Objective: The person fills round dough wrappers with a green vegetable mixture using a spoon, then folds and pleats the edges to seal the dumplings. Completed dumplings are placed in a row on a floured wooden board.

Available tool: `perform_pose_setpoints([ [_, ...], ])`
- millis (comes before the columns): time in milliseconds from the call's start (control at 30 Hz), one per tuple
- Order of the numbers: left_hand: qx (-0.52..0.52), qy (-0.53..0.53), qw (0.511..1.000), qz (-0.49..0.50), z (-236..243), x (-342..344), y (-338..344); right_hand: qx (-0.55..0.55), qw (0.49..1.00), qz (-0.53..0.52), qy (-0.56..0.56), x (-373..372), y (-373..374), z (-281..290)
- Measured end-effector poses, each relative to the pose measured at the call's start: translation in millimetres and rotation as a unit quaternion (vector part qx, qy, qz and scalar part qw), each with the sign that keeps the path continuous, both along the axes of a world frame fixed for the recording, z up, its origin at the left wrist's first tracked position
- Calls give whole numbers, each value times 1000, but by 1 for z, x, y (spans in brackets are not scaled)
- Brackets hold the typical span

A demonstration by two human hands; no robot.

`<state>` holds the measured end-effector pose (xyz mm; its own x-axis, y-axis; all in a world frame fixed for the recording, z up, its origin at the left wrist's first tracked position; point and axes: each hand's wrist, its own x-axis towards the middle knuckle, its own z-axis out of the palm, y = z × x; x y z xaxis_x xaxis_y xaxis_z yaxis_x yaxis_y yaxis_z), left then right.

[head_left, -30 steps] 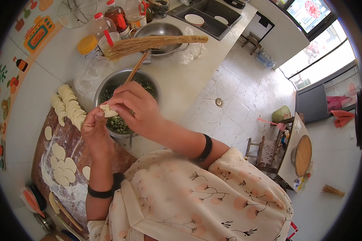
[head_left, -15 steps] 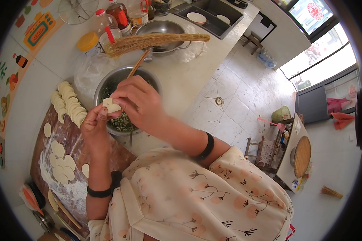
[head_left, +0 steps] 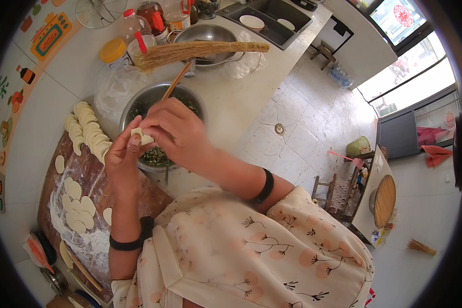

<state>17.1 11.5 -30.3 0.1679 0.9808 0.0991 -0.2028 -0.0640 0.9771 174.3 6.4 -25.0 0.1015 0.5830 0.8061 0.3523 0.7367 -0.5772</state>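
Observation:
A pale dumpling point(head_left: 145, 137) is held between my two hands, partly hidden by the fingers. My left hand point(head_left: 122, 149) pinches it from the left with the thumb upright against the dough. From the right, the fingertips of my right hand point(head_left: 174, 128) press its edge. Both hands are over the near left part of a steel bowl point(head_left: 202, 105) of chopped green filling point(head_left: 156, 156). A wooden stick point(head_left: 176, 81) leans out of this bowl. Finished dumplings point(head_left: 90, 128) stand in rows on the floured wooden board point(head_left: 151, 197), near flat round wrappers point(head_left: 78, 210).
Behind the bowl lie a straw brush point(head_left: 200, 50), a steel pan point(head_left: 203, 34) and a clear plastic bag point(head_left: 113, 92). Bottles point(head_left: 151, 15) and a yellow-lidded jar point(head_left: 113, 50) stand by the wall. A rolling pin point(head_left: 86, 272) rests on the board's near side. Farther right is a sink point(head_left: 272, 18).
My hands have drawn closer together around the dumpling. Its dough, earlier showing a broad flat face, is now folded and more covered by my fingers and left thumb.

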Motion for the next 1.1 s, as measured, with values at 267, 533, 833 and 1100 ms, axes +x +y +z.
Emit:
perform_pose_setpoints([
  [267, -38, -75, 996, -23, 6, -1, 0, -32, 999, -21, 35, -2, -1, 4],
  [533, -50, -188, 980, -43, 22, 7, -10, -64, 989, 43, 123, 0, -4, 0],
  [833, -50, -197, 977, -62, 28, 9, -14, -113, 988, 51, 93, 7, -9, 3],
  [1100, -35, -176, 982, -58, 27, 10, -13, -154, 967, 130, 157, 7, -11, 8],
])
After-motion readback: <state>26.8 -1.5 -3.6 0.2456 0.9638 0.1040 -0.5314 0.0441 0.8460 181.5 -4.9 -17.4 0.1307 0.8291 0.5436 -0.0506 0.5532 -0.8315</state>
